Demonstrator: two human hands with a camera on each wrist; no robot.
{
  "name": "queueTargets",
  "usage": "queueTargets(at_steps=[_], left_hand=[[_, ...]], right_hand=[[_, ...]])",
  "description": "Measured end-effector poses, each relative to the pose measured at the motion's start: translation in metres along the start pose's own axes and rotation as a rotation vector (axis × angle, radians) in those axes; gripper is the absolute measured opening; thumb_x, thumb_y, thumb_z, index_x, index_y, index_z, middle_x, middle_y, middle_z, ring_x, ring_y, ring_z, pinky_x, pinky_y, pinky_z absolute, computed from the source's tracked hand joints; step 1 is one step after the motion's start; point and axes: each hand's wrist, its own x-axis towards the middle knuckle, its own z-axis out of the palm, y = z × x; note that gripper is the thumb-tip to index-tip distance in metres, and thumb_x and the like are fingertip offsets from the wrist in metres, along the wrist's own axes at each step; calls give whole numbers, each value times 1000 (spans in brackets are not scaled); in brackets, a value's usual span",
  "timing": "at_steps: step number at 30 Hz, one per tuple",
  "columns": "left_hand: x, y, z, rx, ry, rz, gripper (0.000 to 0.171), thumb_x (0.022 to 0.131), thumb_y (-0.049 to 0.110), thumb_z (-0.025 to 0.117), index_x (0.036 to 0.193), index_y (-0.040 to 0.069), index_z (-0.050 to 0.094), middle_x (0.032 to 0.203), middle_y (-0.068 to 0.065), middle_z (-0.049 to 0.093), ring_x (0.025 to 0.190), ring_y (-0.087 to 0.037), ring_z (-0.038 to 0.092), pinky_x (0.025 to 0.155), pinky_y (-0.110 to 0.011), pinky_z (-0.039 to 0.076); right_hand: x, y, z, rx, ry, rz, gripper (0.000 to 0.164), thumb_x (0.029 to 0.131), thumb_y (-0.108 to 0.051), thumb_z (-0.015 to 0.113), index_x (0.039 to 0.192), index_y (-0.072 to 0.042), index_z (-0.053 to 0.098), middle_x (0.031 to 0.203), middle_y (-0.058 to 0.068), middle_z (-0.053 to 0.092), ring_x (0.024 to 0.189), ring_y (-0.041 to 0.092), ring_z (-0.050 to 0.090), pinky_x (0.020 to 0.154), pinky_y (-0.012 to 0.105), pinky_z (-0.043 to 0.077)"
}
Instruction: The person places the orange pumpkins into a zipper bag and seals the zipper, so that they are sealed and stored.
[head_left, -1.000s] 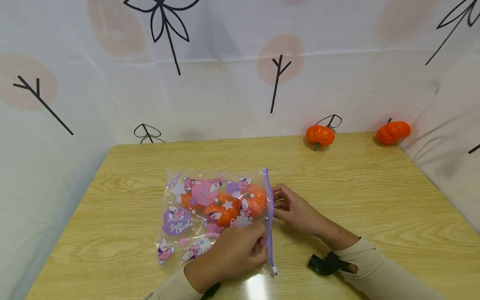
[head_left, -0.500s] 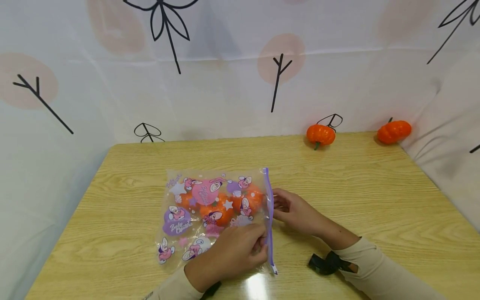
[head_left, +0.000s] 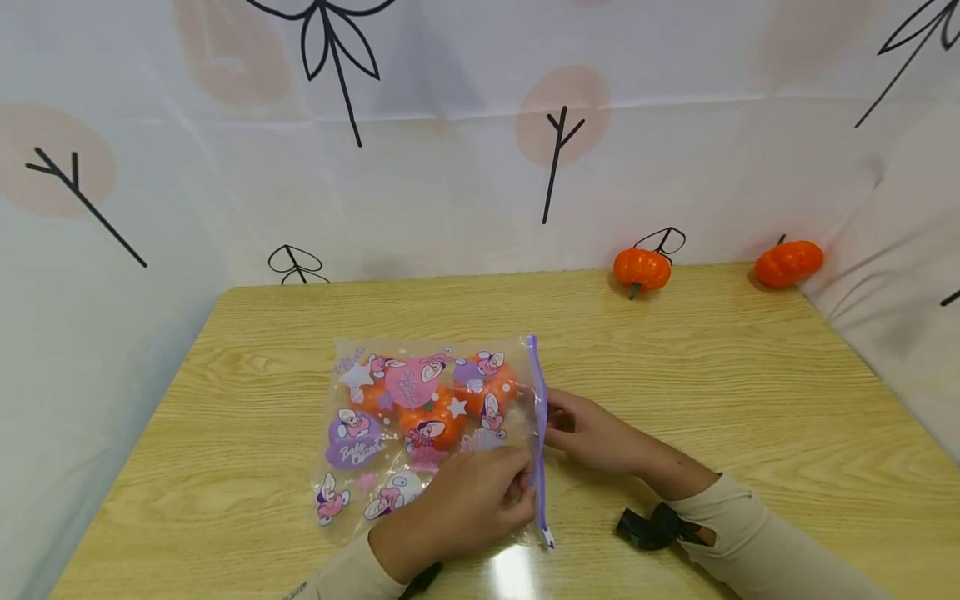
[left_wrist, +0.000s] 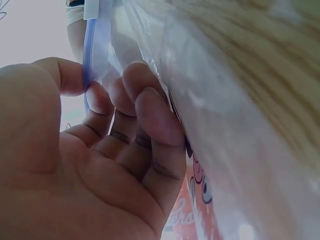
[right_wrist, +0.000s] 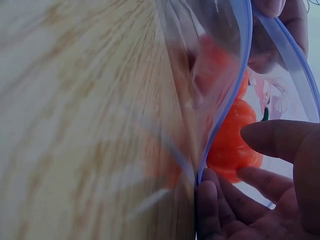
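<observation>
A clear zip bag (head_left: 480, 483) with a purple zipper strip and pink and purple cartoon prints lies flat, its mouth to the right. Inside it are toy pumpkins, one in the middle (head_left: 442, 422) and others at either side. My left hand (head_left: 480, 500) pinches the upper layer by the zipper, thumb and index finger on the strip in the left wrist view. My right hand (head_left: 596, 435) reaches into the parted mouth. In the right wrist view its extended thumb and fingers (right_wrist: 272, 140) are beside an orange pumpkin (right_wrist: 232, 142) with a green stem.
Two more orange toy pumpkins stand at the table's back edge, one right of centre (head_left: 642, 269) and one at the right corner (head_left: 787, 264). A printed white cloth (head_left: 450, 200) hangs behind the wood-grain table (head_left: 247, 358). A black strap piece (head_left: 651, 529) hangs at the right wrist.
The pumpkins in the bag have shifted left, away from the mouth. My right fingers have slid a little further in past the zipper strip. My left hand keeps its place.
</observation>
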Motion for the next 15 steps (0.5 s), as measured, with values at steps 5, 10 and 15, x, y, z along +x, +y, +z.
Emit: queueTargets(at_steps=[5,10,15], left_hand=[[0,1,6,48,25,-21,16,84,23,65,80,24,50,70,17,43,59,3,37,53,-15,30],[0,2,10,88,46,-46,16,84,23,65,80,24,49,70,15,42,60,1,37,51,-15,30],[0,1,10,91,44,-43,17,85,22,65,80,24,49,70,15,42,59,1,37,51,-16,28]], right_hand=[[0,6,0,-13,-28,-41,56,102,-17,56,153,-5,37,136,16,61,120,29,62,98,23,48],[-1,10,0,5,-37,-68,55,103,-18,54,152,-6,35,135,16,60,121,30,60,99,24,47],[-1,11,0,0,-33,-58,52,102,-18,55,150,-6,38,129,13,63,117,27,61,96,24,48]])
